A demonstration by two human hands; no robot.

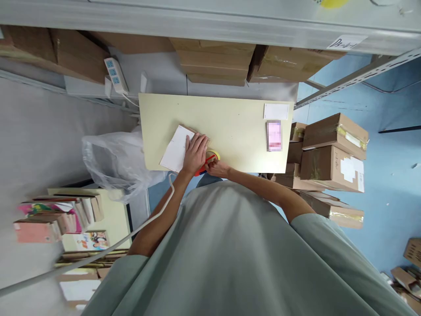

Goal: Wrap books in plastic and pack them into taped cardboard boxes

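A flat cardboard parcel [175,148] with a white sheet on its upper face lies at a slant on the left half of the cream table. My left hand [195,154] rests on its right end, fingers stretched out and pressed down. Close beside it, my right hand [217,168] is closed on a red tape dispenser [210,157] carrying a yellowish roll. The dispenser sits between my two hands at the table's near edge, partly hidden by them. Whether its tape touches the parcel I cannot tell.
On the cream table [237,131], a white slip [275,111] and a pink blurred item [274,136] lie at right. A clear plastic bag [113,158] hangs left. Stacked cartons [332,166] stand right, a power strip [116,75] behind. A grey cable [144,223] crosses my left arm.
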